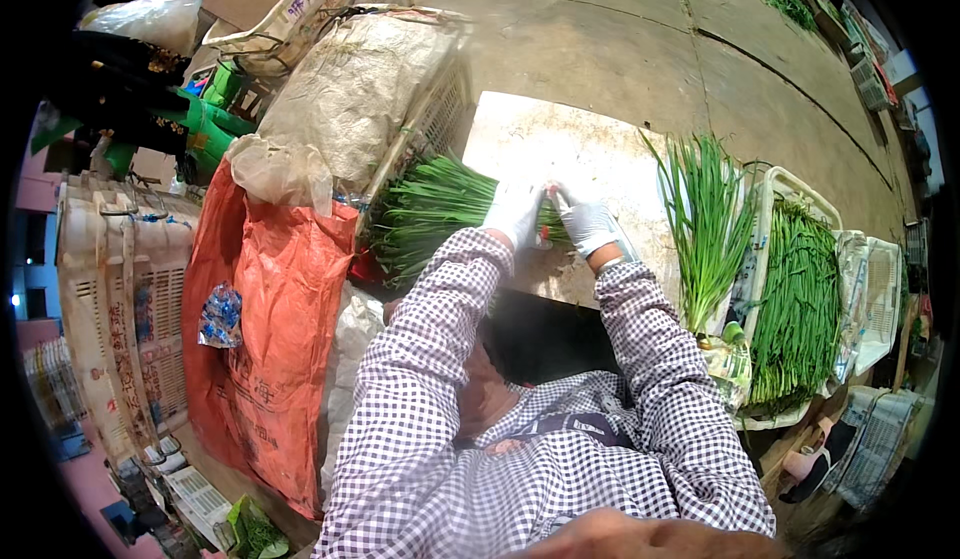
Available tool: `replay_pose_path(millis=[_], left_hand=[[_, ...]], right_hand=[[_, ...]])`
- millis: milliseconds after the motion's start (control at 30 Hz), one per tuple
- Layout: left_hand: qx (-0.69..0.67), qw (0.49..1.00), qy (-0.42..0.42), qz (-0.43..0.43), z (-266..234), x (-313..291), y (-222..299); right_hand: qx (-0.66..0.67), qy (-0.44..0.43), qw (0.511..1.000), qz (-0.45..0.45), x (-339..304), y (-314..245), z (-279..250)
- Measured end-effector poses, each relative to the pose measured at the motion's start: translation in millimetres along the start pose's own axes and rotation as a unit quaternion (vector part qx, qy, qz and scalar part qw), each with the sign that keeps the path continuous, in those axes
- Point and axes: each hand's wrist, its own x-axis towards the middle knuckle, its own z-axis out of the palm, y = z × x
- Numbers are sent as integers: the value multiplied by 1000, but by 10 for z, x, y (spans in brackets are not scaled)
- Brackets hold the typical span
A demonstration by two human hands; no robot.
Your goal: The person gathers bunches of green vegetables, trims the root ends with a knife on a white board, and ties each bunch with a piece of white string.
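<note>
A bunch of long green leaf stalks, like chives [440, 204], lies across the left part of a pale board [560, 134]. My left hand [515, 212], in a white glove, is closed over the bunch's right end. Close beside it, my gloved right hand [586, 221] has its fingers pinched together near the left fingertips. What the right fingers hold is too small to name. Small red bits show between the hands, with some green below them. Right of the board stands a looser bunch of long green leaves with pale stem ends [705, 234].
A white crate [805, 194] of long green stalks stands at the right. On the left are an orange-red sack [285, 319], a crate topped by a whitish sack [350, 89] and stacked pale crates [125, 299]. Concrete floor [600, 29] stretches beyond the board.
</note>
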Motion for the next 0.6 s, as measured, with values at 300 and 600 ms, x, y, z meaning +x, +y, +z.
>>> replay_pose_path(millis=[300,600], left_hand=[[50,997,64,0,-123,-111,94],[27,1000,-1,15,-37,10,46]], right_hand=[[-119,-79,989,-46,-118,119,51],[-6,-197,974,112,213,214,-31]])
